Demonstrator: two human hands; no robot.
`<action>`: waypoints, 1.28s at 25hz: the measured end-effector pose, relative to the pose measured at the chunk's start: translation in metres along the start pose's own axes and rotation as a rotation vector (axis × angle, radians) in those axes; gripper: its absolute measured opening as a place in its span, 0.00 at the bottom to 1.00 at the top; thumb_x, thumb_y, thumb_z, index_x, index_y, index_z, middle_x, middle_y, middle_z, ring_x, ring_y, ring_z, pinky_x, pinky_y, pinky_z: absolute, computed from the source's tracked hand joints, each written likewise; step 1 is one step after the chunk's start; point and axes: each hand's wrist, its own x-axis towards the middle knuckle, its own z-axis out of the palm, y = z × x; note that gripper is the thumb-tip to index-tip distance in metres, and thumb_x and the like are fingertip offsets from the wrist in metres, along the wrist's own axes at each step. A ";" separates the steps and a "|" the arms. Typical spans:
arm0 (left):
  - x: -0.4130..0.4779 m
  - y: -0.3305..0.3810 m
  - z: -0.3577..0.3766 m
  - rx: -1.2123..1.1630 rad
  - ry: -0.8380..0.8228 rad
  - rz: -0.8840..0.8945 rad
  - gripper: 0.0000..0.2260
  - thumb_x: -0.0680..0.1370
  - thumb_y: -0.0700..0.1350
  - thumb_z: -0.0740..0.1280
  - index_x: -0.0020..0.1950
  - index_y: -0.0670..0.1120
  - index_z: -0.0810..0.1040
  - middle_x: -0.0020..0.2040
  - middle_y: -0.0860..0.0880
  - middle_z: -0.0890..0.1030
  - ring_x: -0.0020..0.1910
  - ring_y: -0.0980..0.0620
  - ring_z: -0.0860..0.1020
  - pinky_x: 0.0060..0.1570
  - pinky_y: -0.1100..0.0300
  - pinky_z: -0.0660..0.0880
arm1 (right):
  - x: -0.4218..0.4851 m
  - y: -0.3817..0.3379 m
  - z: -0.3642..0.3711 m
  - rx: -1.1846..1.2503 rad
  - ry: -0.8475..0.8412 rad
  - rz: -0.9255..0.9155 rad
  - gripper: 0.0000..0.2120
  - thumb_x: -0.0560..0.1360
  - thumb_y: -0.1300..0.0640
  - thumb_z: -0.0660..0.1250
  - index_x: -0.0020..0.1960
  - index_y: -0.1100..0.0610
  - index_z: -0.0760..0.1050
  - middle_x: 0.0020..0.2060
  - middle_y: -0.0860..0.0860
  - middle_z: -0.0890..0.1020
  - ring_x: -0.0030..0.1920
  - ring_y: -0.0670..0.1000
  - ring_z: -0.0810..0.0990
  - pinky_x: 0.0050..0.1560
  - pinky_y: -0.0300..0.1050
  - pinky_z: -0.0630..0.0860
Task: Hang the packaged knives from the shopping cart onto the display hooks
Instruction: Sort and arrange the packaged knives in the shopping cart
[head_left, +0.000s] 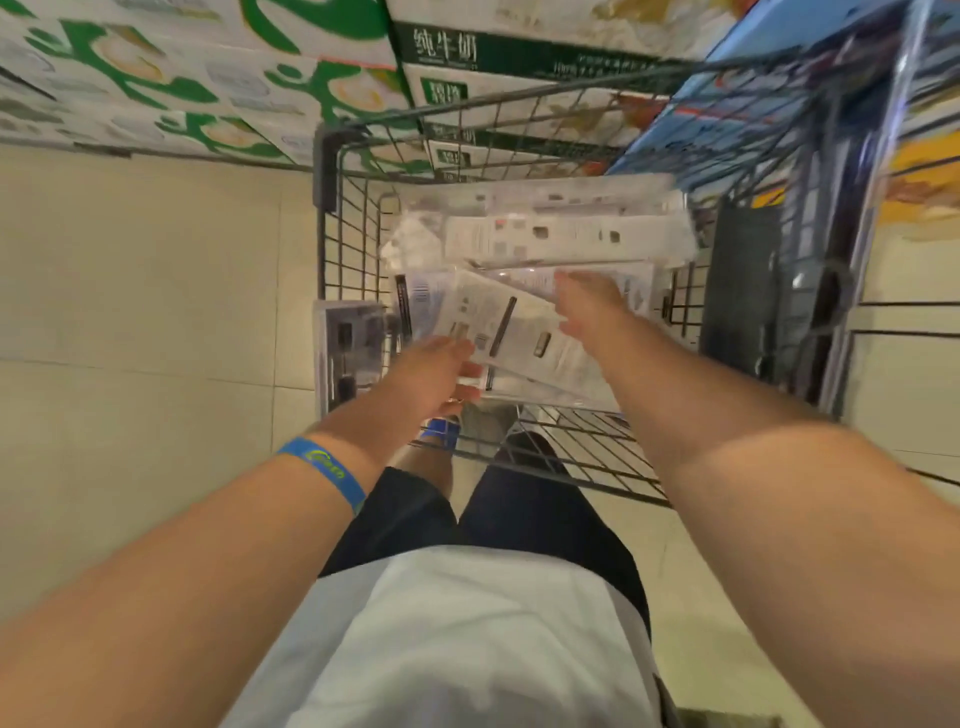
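Observation:
I look down into a black wire shopping cart (332, 249). Several clear-packaged knives (566, 234) lie stacked in its basket. One packaged knife (519, 338) with a white card sits tilted on top of the pile. My left hand (441, 374) grips that pack's near left corner, fingers curled at its edge. Over the same pack's far right edge reaches my right hand (587, 306), its fingers stretched out; the blur hides any grip. No display hooks are in view.
Another pack with a dark card (348, 353) stands at the cart's left wall. Stacked green-and-white milk cartons (447, 57) rise beyond the cart, and blue boxes (753, 104) at the upper right. Beige floor tiles (130, 286) spread to the left.

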 end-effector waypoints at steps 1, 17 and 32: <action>0.001 0.000 0.000 0.017 -0.009 -0.008 0.11 0.84 0.48 0.62 0.63 0.45 0.77 0.55 0.47 0.85 0.43 0.52 0.82 0.44 0.57 0.78 | 0.001 0.016 -0.004 -0.320 0.055 -0.107 0.16 0.81 0.48 0.65 0.62 0.58 0.79 0.50 0.53 0.80 0.48 0.54 0.80 0.43 0.46 0.76; 0.000 -0.001 -0.030 0.077 -0.003 0.027 0.11 0.83 0.50 0.63 0.61 0.47 0.79 0.52 0.49 0.85 0.45 0.51 0.84 0.46 0.58 0.80 | -0.042 0.045 0.012 -1.103 0.157 -0.347 0.13 0.77 0.45 0.72 0.55 0.52 0.84 0.46 0.50 0.80 0.47 0.51 0.79 0.49 0.48 0.81; -0.089 0.052 0.008 -0.403 0.279 0.392 0.13 0.80 0.52 0.70 0.61 0.49 0.75 0.54 0.44 0.84 0.46 0.47 0.85 0.45 0.53 0.84 | -0.208 0.021 -0.011 -0.752 0.298 -0.969 0.20 0.79 0.51 0.69 0.69 0.54 0.74 0.60 0.54 0.75 0.60 0.57 0.74 0.52 0.51 0.74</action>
